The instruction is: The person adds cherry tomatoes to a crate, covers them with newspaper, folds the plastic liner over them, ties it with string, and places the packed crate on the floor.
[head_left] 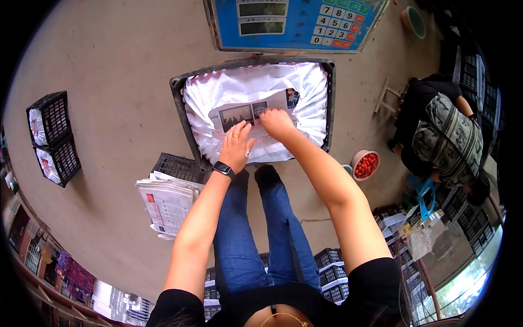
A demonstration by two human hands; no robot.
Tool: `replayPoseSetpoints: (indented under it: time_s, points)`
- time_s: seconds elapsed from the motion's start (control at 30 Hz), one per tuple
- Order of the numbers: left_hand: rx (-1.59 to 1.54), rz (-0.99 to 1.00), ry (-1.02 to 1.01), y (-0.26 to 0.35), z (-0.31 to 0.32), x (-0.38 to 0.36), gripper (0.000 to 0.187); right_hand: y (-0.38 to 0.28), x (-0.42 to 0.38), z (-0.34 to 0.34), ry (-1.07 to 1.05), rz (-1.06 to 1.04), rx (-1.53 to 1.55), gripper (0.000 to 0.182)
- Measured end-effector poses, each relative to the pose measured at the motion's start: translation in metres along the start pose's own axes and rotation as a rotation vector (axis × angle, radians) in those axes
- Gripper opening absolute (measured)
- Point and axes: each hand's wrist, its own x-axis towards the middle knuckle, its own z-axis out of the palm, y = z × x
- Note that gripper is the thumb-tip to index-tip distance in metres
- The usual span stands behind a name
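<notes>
A black plastic crate [331, 103] in front of me is lined with crumpled white cloth-like sheeting [223, 87]. Printed newspaper [236, 117] lies flat over the middle of the lining. My left hand [235, 146], with a ring and a watch, rests at the newspaper's near left part, fingers stretched out and holding nothing visible. To its right, my right hand [277, 123] is closed with curled fingers against the newspaper. What those fingers pinch, if anything, is hidden beneath the hand.
A blue scale panel [305, 27] stands just beyond the crate. Stacked newspapers [166, 201] lie by another black crate [178, 168] at left. A bowl of small red fruit [365, 165] sits at right, near a bending person [444, 136]. Two lined crates [54, 139] stand far left.
</notes>
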Motion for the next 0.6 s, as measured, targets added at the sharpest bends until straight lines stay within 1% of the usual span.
replayPoseSetpoints:
  time_s: [0.03,0.07,0.1,0.17,0.2,0.27,0.3,0.33,0.37,0.43,0.47,0.57,0.6]
  points:
    - [0.007,0.008,0.015,-0.002,0.001,0.002,0.042,0.003,-0.001,-0.003,0.029,0.019,0.050,0.009]
    - [0.013,0.018,0.031,-0.005,0.001,0.005,0.044,0.005,-0.001,-0.006,0.082,0.130,0.269,0.010]
    - [0.024,0.048,0.048,-0.007,-0.002,0.009,0.044,0.006,-0.004,-0.021,0.110,0.160,0.419,0.011]
    - [0.050,0.107,0.084,-0.011,-0.013,0.022,0.044,0.002,-0.018,-0.078,0.166,0.216,0.720,0.014]
    - [0.129,0.155,0.074,-0.019,-0.018,0.031,0.040,0.000,-0.027,-0.100,0.109,0.242,0.781,0.015]
    - [-0.409,-0.277,-0.310,-0.020,-0.040,0.046,0.044,-0.006,-0.051,-0.129,-0.009,0.298,0.903,0.016]
    - [-0.677,-0.492,-0.501,-0.022,-0.047,0.051,0.047,-0.010,-0.063,-0.128,-0.088,0.276,0.962,0.016]
    - [-0.760,-0.517,-0.566,-0.027,-0.046,0.054,0.057,-0.013,-0.075,-0.125,-0.166,0.253,1.021,0.017]
    - [-0.855,-0.570,-0.669,-0.030,-0.044,0.056,0.056,-0.017,-0.084,-0.120,-0.245,0.228,1.079,0.017]
    - [-1.040,-0.673,-0.877,-0.027,-0.052,0.065,0.054,-0.033,-0.095,-0.105,-0.342,0.279,1.114,0.018]
    - [-1.117,-0.683,-0.915,-0.025,-0.056,0.068,0.053,-0.039,-0.097,-0.091,-0.306,0.304,0.996,0.018]
    - [-1.260,-0.682,-0.857,-0.022,-0.052,0.066,0.055,-0.046,-0.094,-0.045,-0.134,0.409,0.880,0.018]
    - [-1.297,-0.722,-0.782,-0.022,-0.051,0.064,0.054,-0.046,-0.089,-0.037,-0.081,0.392,0.778,0.017]
